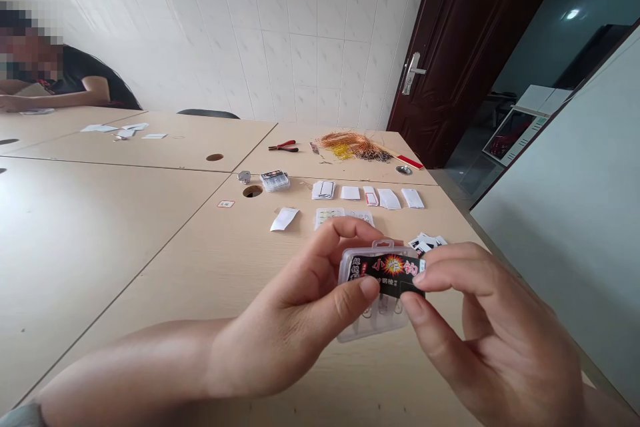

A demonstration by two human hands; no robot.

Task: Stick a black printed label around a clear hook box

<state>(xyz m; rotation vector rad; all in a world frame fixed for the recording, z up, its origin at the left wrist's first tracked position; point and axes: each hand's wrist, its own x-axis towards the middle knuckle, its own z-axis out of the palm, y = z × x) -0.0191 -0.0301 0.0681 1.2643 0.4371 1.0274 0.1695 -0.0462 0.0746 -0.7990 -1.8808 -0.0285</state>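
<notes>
Both hands work close together at the near end of the table. The left hand (295, 313) is curled, its thumb on the front and its fingers over the top edge, grasping a clear rectangular plastic box (375, 317) that holds small metal hooks. The right hand (495, 340) is half closed, its thumb and fingertips (425, 273) pinching the box's right end and touching a black printed card (387, 275) with a bright starburst and red lettering. The card sits at the front of the box, held up between the hands above the table.

The long pale wood-laminate table (150, 260) spreads ahead, with a beige tiled wall (300, 33) and a dark brown door (450, 47) beyond. A seated co-worker's forearm (55, 97) rests at the far left. Farther along lie a tangle of copper-coloured wire (353, 145), red-handled pliers (283, 146), white paper slips (350, 195) and a second clear box (275, 180).

The table's right edge runs just beside the right hand, while broad bare laminate stretches to the left.
</notes>
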